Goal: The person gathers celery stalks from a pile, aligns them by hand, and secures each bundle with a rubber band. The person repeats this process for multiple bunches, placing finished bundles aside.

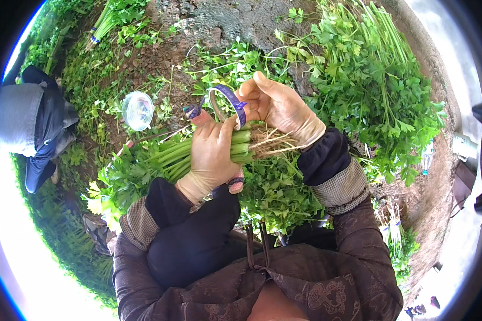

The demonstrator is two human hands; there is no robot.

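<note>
Gloved in thin pale gloves, my left hand (215, 156) is closed round a bunch of celery (172, 158), whose leaves lie to the left and whose pale roots point right. A looped purple tie band (227, 94) stands up at the bunch by my left fingers. My right hand (271, 104), also gloved, is above the roots with its fingertips at the band; thumb and forefinger are raised. A pinkish wrapped stick (236, 182) passes under the bunch, and another end of it, bound in purple, shows beyond my left hand.
A large heap of leafy celery (377, 80) lies at the right. Tied bunches lie at the upper left (100, 30) and lower right (393, 228). A clear plastic tub (138, 110) sits on the soil. Another person (32, 120) is at the far left. A plastic bottle (427, 158) lies at the right.
</note>
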